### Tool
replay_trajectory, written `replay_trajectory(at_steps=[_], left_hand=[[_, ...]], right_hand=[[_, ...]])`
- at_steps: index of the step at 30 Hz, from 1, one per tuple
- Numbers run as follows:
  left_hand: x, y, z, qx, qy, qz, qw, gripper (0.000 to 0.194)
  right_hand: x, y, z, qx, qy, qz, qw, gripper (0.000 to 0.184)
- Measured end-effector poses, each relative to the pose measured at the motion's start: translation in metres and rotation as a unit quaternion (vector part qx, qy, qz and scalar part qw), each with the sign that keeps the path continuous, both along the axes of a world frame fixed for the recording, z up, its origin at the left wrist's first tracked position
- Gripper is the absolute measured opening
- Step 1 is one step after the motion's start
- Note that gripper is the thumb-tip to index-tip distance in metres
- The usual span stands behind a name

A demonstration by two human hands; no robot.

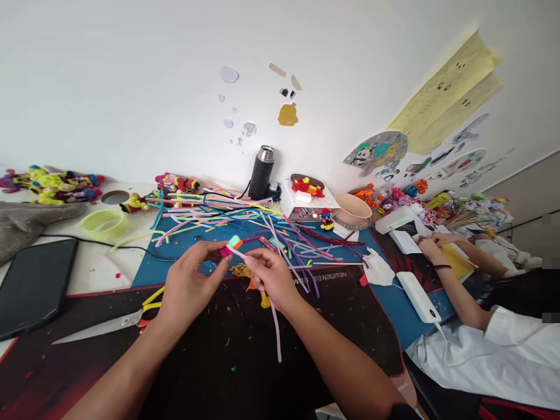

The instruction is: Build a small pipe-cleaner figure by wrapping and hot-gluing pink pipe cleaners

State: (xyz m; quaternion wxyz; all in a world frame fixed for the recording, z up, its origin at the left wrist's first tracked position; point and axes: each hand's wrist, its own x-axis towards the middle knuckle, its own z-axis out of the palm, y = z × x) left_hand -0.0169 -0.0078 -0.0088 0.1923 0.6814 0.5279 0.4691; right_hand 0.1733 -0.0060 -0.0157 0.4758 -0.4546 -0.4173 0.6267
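In the middle of the head view, my left hand (188,286) pinches a small piece of coloured pipe cleaner work (236,241) in magenta, mint and orange. My right hand (273,277) is closed on a pale pink pipe cleaner (276,335). One end of that strip reaches the small piece between my hands; the other hangs below my right hand. Whether the two are joined I cannot tell. Just beyond my fingers lies an orange and yellow item (265,298), partly hidden. Large scissors (105,326) with yellow and orange handles lie beside my left wrist.
Loose pipe cleaners (210,210) cover the blue mat behind my hands. A black thermos (261,175), a white box (286,201) and a round bowl (352,211) stand along the wall. A tablet (37,283) lies left. At right a co-worker's arm (459,291) rests near a white power bank (417,297).
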Motion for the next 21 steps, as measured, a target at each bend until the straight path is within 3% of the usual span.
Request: replay_trajectory(at_steps=[11,17,21], left_hand=[[0.0022,-0.0001,0.0079,-0.111,-0.076,0.01,0.991,0.031],[0.004,-0.0003,0.0073,-0.156,-0.147,0.002,0.977,0.037],[0.0066,0.0,0.0098,-0.197,-0.233,-0.012,0.952,0.042]], right_hand=[[-0.0031,0.0004,0.0041,0.003,0.01,0.014,1.0,0.042],[-0.0036,-0.0013,0.0075,0.005,0.013,0.01,1.0,0.04],[-0.0048,-0.0023,0.0069,-0.001,0.017,0.013,1.0,0.042]])
